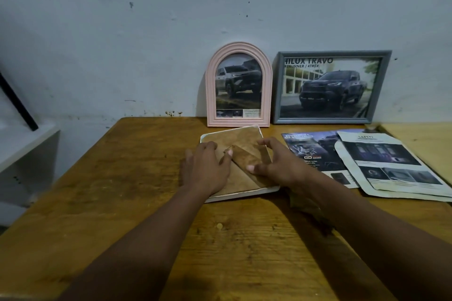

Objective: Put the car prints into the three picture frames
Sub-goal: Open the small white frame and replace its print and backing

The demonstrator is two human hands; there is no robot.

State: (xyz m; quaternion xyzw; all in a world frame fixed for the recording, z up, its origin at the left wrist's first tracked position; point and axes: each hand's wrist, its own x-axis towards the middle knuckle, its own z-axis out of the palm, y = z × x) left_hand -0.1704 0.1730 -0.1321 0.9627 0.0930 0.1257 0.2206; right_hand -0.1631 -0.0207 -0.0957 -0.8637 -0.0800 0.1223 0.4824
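Observation:
A white frame (pixel 241 196) lies face down on the wooden table, its brown backing board (pixel 241 138) up with a brown stand flap (pixel 244 157) across it. My left hand (pixel 208 168) presses flat on the backing's left side. My right hand (pixel 276 162) rests on the right side, fingers spread, thumb against the flap. A pink arched frame (pixel 238 85) and a grey rectangular frame (pixel 330 87) lean upright against the wall, each holding a truck print. Leftover brochure pages (pixel 381 164) lie to the right of the white frame.
The wooden table (pixel 122 178) meets a grey-blue wall at the back. A lighter table surface (pixel 420 144) adjoins at the right. A white shelf (pixel 27 146) with a black rod stands off the table's left edge.

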